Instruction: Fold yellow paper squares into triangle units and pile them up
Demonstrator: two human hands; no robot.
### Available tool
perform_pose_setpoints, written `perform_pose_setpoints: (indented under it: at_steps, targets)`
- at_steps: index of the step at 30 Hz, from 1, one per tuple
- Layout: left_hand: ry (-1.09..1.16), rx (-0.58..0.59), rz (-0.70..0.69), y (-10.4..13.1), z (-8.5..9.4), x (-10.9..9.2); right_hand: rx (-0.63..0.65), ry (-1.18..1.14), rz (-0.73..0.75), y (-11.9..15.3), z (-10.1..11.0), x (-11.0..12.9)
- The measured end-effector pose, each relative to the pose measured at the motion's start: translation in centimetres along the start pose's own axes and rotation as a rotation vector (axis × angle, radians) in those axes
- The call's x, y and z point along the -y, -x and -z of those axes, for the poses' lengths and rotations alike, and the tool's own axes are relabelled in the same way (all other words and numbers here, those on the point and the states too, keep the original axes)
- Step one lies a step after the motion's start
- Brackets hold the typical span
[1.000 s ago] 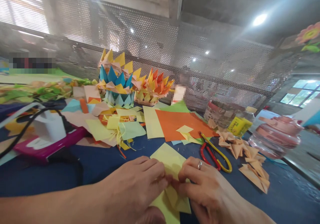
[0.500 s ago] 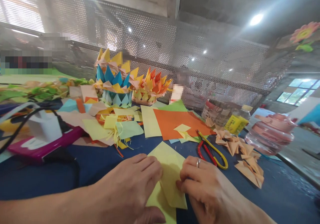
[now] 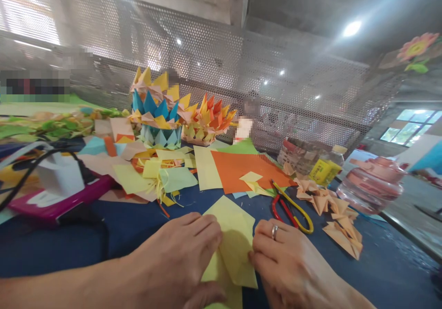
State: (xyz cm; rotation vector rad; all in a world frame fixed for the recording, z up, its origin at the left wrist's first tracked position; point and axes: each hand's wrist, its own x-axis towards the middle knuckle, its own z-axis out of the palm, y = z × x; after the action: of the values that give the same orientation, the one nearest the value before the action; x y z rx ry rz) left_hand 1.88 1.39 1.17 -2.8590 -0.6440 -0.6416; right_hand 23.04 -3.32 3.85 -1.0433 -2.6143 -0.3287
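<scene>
A pink jug [image 3: 373, 184] stands near a small bottle [image 3: 328, 170]. A purple power strip [image 3: 95, 191] sits on the blue surface [image 3: 138, 219]. A pink flower [image 3: 417, 47] is up high.

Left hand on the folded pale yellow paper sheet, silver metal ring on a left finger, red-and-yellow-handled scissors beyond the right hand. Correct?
Not quite: the silver metal ring is on the right hand, per the head view. The rest holds: left hand on the folded pale yellow paper sheet, red-and-yellow-handled scissors beyond the right hand.
</scene>
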Motion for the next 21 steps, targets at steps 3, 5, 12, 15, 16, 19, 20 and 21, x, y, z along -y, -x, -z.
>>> perform_pose_setpoints:
  at_steps: [3, 5, 12, 15, 16, 19, 20, 21]
  targets:
    - [-0.001, 0.005, 0.010, -0.11, -0.13, 0.06, 0.003, 0.010, 0.007, -0.02, 0.03, 0.05]
    - [0.004, 0.003, 0.017, -0.15, -0.18, 0.10, 0.005, 0.016, -0.002, -0.03, -0.03, 0.08]
    - [-0.005, -0.029, 0.037, -0.19, -0.02, 0.23, 0.023, 0.001, -0.029, 0.05, -0.27, 0.13]
    - [-0.007, -0.026, 0.039, -0.21, 0.02, 0.24, 0.034, 0.023, -0.013, -0.02, -0.17, 0.03]
    - [-0.006, -0.017, 0.039, -0.20, 0.01, 0.26, 0.037, 0.029, -0.013, -0.05, -0.13, -0.03]
    - [0.016, 0.005, 0.040, -0.07, -0.11, 0.45, 0.038, 0.026, -0.021, -0.12, -0.08, -0.24]
    - [0.037, 0.007, 0.044, 0.00, -0.17, 0.55, 0.035, 0.016, -0.019, -0.14, -0.07, -0.31]
    - [0.065, 0.007, 0.053, 0.10, -0.22, 0.66, 0.029, 0.005, -0.017, -0.15, -0.07, -0.37]
